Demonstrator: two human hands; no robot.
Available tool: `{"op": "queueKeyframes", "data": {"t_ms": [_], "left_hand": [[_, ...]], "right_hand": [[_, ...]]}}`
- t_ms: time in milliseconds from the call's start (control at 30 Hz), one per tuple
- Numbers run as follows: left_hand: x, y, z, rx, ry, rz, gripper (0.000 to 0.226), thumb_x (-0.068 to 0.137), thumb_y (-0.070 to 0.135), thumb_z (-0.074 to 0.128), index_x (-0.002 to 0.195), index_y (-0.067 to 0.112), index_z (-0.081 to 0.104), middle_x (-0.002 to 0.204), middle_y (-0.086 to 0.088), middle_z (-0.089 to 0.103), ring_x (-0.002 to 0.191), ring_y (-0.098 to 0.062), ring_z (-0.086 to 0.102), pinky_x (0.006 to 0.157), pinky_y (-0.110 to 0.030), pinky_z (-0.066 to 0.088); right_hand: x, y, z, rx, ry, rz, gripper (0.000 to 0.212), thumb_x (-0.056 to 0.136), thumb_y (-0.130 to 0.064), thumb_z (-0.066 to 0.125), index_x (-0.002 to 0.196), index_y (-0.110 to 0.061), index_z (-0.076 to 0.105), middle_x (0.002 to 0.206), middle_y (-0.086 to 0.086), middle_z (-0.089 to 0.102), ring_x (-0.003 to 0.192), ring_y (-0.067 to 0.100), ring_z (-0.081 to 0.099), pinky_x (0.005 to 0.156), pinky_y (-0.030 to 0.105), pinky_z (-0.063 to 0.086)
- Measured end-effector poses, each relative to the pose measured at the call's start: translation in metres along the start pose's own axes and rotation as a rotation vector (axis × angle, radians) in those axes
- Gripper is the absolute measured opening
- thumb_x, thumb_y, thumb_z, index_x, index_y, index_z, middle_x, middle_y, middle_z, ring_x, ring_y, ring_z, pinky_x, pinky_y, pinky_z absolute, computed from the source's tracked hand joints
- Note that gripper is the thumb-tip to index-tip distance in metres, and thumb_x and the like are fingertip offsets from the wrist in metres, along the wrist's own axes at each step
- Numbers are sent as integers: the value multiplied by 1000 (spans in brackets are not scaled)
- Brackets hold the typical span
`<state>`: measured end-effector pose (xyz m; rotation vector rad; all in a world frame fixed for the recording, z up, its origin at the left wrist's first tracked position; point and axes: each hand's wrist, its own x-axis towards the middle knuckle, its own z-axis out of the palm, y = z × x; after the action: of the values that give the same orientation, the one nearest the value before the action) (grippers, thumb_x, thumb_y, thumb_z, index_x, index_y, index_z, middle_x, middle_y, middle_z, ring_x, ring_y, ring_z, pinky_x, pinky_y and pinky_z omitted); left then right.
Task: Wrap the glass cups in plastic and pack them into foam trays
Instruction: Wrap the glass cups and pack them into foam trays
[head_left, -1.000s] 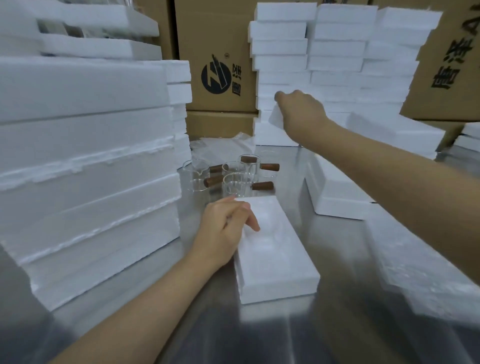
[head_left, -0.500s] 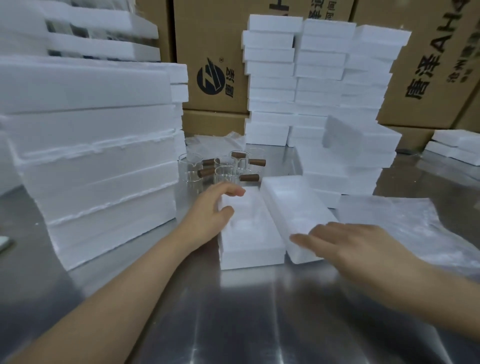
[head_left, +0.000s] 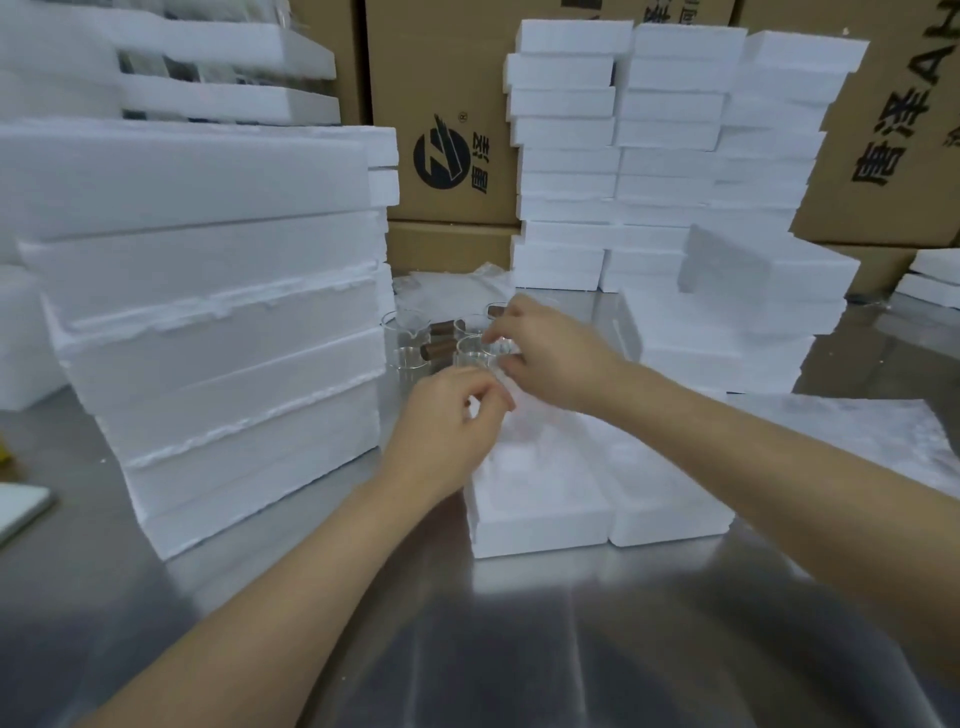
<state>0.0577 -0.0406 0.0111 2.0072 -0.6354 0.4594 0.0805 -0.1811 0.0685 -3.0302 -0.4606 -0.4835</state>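
Pinching the rim of the nearest glass cup with the right hand, just behind two foam trays on the worktop. Curling the left hand close by, contents impossible to tell. Printed on cardboard boxes behind: "唐泽", "AH"

Cups: partly hidden behind the right grip.
Holds: we cannot tell what the left grip or right grip pinches.

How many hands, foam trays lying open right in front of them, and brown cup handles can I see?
Hands: 2, the left hand and the right hand
Open foam trays in front: 2
Brown cup handles showing: 3 (the hands may hide more)
Total: 7
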Motion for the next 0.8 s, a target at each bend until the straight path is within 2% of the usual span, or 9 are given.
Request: {"op": "queueKeyframes", "data": {"t_ms": [67,200,300,400,467,533,633,733,800], "left_hand": [[-1,-5,2,38,119,-35,23,91,9,52,77,12,71,77,11,62,74,-2,53,65,-11,36],[0,-10,4,83,157,-32,22,92,11,50,83,16,68,82,18,57,81,-6,48,70,-11,34],[1,-9,4,67,174,-66,21,91,9,49,98,17,67,95,13,57,96,-11,52,84,-22,42],[2,-8,2,51,184,-104,30,90,8,52,119,14,60,110,10,50,110,-15,52,95,-31,44],[3,-8,0,32,202,-130,42,91,14,56,132,14,48,120,9,43,118,-11,46,99,-24,38],[4,-5,-1,-31,212,-197,62,90,29,62,143,16,34,131,8,40,122,-3,42,101,-19,33],[6,0,-2,-235,190,-285,80,85,47,64,148,21,22,127,24,45,102,20,48,87,-6,39],[7,-1,1,-333,186,-315,70,83,46,66,140,23,34,110,19,59,87,18,57,66,1,40],[8,-2,3,-358,196,-323,65,83,44,68,137,21,39,103,11,63,87,12,59,62,2,38]], "right_hand": [[19,-2,19,-54,-68,23,32,98,-29,47,124,-15,58,124,7,41,97,29,56,75,39,48],[36,0,36,-38,-74,28,34,100,-36,41,126,-22,58,117,8,42,96,29,57,75,41,50],[41,8,40,-10,-77,9,21,100,-20,45,104,-7,62,111,11,45,93,30,59,79,42,49],[39,15,35,111,67,8,20,101,-12,44,88,-3,58,100,11,50,84,26,57,75,29,43],[35,17,22,241,177,-12,22,101,-17,45,84,-6,55,93,7,50,76,19,52,71,25,40],[27,17,4,292,225,-120,20,101,-20,46,92,-6,57,93,1,50,73,8,47,67,15,34],[12,9,-23,338,160,-300,16,101,-20,45,97,-10,56,90,-9,48,77,0,47,70,7,36],[-3,-1,-39,345,92,-361,18,101,-17,44,106,-8,59,93,-11,51,80,-2,50,73,5,34],[-16,-2,-47,400,86,-311,23,102,-17,42,118,-13,57,105,-11,53,82,-2,55,74,6,39]]}}
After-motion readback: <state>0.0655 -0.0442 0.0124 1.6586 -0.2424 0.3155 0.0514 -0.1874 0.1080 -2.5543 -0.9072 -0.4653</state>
